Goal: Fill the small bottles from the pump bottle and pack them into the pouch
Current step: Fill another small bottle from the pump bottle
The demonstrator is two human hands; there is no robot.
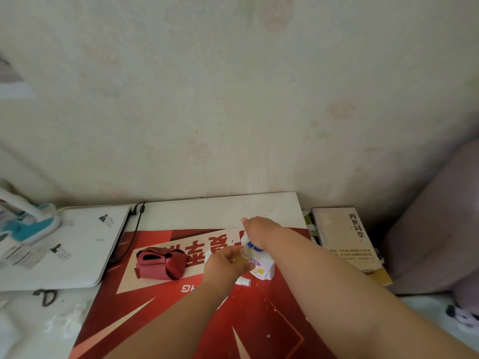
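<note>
Amber-filled small bottle (243,256) pinched in left hand (223,265), right hand (259,225) curled over white pump bottle (263,269)

The left hand (225,263), gripping a small bottle (245,253), and the right hand (259,226), atop the pump bottle (263,268), crowd the middle of the surface (207,213). A gap lies open between the left hand and the red pouch (160,263). A small white piece (243,281) lies just before the pump bottle. A laptop (64,244) and cable (134,229) hem the left, books (344,239) the right, the wall (233,99) the back.
</note>
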